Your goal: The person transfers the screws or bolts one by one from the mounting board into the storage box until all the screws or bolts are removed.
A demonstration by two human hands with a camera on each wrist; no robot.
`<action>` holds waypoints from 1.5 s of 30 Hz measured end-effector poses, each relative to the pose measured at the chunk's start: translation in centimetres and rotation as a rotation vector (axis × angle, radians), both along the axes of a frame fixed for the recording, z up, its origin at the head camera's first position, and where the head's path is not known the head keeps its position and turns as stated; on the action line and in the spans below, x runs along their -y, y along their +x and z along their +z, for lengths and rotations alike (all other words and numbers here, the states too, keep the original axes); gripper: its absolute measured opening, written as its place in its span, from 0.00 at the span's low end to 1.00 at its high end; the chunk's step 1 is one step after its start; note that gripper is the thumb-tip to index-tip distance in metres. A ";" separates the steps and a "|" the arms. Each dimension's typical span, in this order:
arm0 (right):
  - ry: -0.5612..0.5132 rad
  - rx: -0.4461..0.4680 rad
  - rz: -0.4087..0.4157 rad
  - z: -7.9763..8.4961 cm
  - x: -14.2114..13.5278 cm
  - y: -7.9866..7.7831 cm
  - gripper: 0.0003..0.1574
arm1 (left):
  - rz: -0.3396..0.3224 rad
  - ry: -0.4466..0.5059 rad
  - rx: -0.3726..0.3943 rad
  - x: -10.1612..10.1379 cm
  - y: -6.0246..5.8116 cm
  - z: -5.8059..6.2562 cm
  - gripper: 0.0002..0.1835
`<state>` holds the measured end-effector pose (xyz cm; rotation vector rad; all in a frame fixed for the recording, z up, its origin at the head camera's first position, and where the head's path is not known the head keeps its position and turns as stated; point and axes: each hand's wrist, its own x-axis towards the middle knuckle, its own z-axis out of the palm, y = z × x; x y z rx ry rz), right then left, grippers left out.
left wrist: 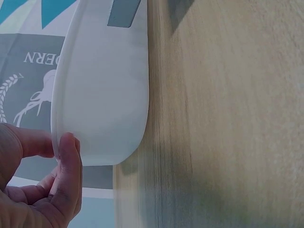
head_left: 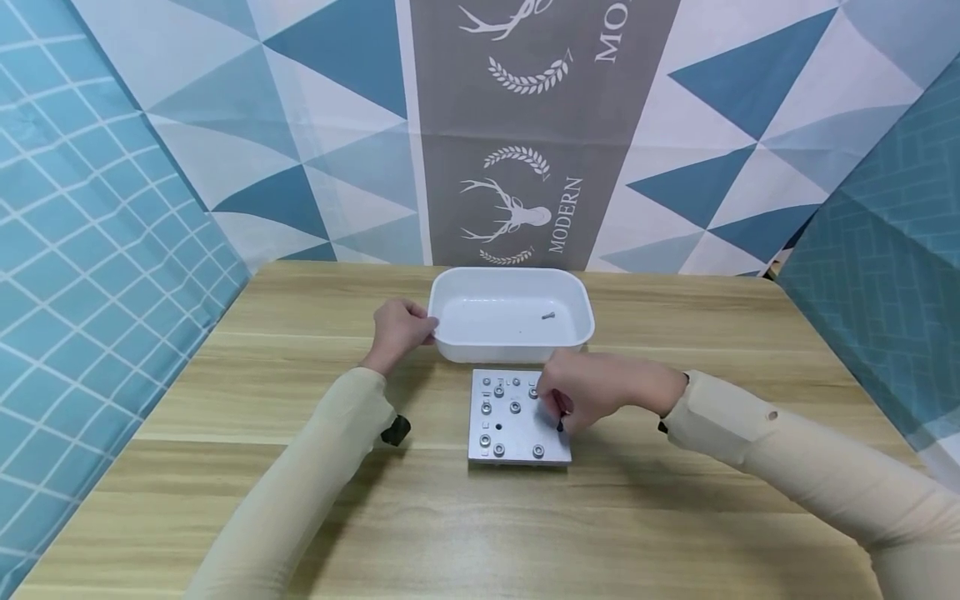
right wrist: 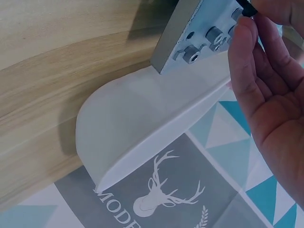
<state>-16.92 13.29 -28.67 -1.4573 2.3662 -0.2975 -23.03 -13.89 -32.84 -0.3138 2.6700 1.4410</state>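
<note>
My left hand [head_left: 401,333] pinches the near left rim of a white plastic tray [head_left: 512,353], thumb on one side and fingertips on the other. Inside the tray a single small screw [head_left: 548,316] lies to the right. In front of it sits a square metal plate [head_left: 517,429] with several socket-head screws [head_left: 515,407] standing in its holes and one bare dark hole. Over the plate's right side, my right hand [head_left: 588,385] pinches a small black piece [right wrist: 246,7] between thumb and fingertips; I cannot tell its kind. The hand hides part of the plate.
A wooden table [head_left: 337,517] carries the tray and plate. Behind it hangs a patterned cloth [head_left: 495,150], close to the tray's far side, with blue cloth walls at left and right. A dark band [head_left: 396,431] shows at the left wrist.
</note>
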 end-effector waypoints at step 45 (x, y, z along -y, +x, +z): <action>-0.040 -0.246 -0.249 3.9 -0.6 -6.3 0.09 | -0.004 0.002 -0.024 0.0 0.0 -0.3 0.08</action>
